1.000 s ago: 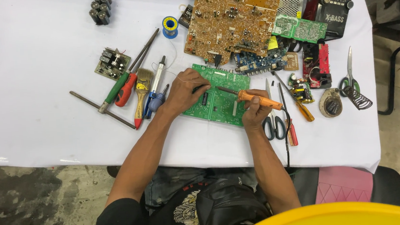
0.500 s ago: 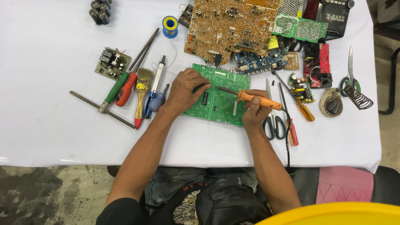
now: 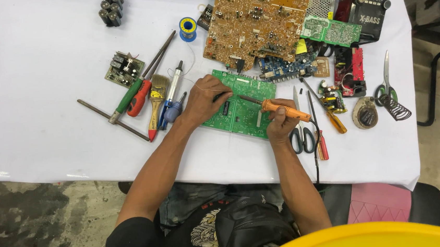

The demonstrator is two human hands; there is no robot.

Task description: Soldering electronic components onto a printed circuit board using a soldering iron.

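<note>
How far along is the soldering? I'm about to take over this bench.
Done: tools laid out on the table. In hand: the right hand holds the soldering iron to the green board; the left hand feeds wire. Left: cannot tell how many joints remain.

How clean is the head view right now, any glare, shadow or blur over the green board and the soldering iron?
Head view: even, soft light, no glare on the green board; faint shadows under the left hand and right hand; soldering iron sharp; a blurred yellow rim blocks the bottom edge.
</note>
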